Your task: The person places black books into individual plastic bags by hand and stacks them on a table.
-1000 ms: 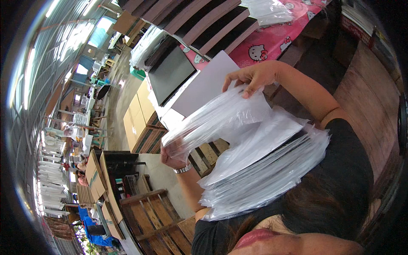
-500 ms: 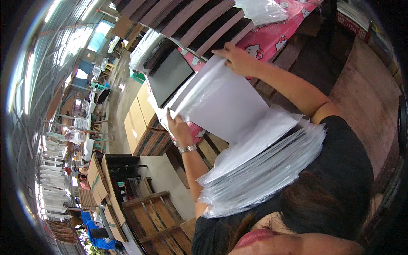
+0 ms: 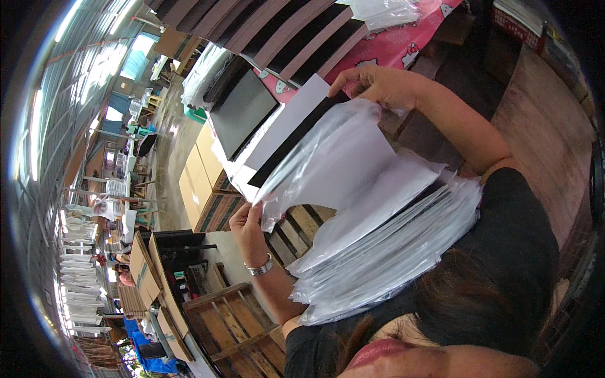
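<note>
A clear plastic bag [image 3: 302, 151] with white sheet inside spans the space between my hands. Out of its far edge stick a black strip [image 3: 296, 140] and a white sheet [image 3: 291, 120]. My left hand [image 3: 250, 230], a metal-band watch at its wrist, pinches the bag's near-left corner. At the other end my right hand [image 3: 375, 88] is closed with bent fingers at the bag's and sheet's right edge. Against my chest leans a thick stack of clear bags [image 3: 391, 246], apparently with flat sheets in them. The bag joins or overlaps the stack's top.
Beyond my hands, a black flat panel [image 3: 246, 113] lies on a pink patterned table cover [image 3: 403, 47]. Rows of dark stepped boards [image 3: 277, 31] stand at the back. Cardboard boxes [image 3: 198, 176] and wooden pallets [image 3: 233, 321] are at left; a red crate [image 3: 517, 25] is far right.
Both hands have pulled the bag back toward me, away from the table. A black strip and white sheet now show beyond the bag's far edge. My left hand has moved lower.
</note>
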The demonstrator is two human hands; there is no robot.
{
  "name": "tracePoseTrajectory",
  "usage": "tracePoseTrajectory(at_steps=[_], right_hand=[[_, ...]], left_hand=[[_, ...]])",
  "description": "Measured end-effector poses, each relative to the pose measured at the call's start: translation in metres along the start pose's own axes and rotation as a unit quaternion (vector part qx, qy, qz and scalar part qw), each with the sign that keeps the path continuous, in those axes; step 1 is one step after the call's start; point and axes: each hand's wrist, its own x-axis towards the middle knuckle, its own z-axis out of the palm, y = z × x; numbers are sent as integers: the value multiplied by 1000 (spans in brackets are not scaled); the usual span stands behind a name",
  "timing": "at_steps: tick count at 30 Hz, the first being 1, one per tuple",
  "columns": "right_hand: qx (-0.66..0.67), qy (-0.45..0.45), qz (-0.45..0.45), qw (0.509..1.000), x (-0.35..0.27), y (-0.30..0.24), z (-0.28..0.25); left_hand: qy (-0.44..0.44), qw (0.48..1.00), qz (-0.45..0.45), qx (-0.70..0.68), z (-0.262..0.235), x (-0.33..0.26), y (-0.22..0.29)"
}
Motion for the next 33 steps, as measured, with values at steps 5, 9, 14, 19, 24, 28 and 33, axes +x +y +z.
tracePoseTrajectory(at_steps=[5,9,14,19,24,28,33], right_hand=[[9,-16,-9,1000,-26,26,-6],[194,-26,69,978,-33,83,-11],[219,-3,271,937,-44,296,-69],[-92,-88,318,939,-30,364,-86],[-300,-11,215,929,-12,172,-55],[-223,-13,59,973,9,75,-22],[-195,-157,-110,962,29,20,27]], left_hand=[[-151,922,-177,-310,0,-10,-36],[-195,908,-300,-216,37,-20,-68],[-177,920,-286,-204,62,-38,-116],[34,945,-243,-214,75,-33,-181],[410,910,5,63,59,-6,-190],[316,853,196,366,-1,57,-148],[172,896,88,401,-19,111,-127]])
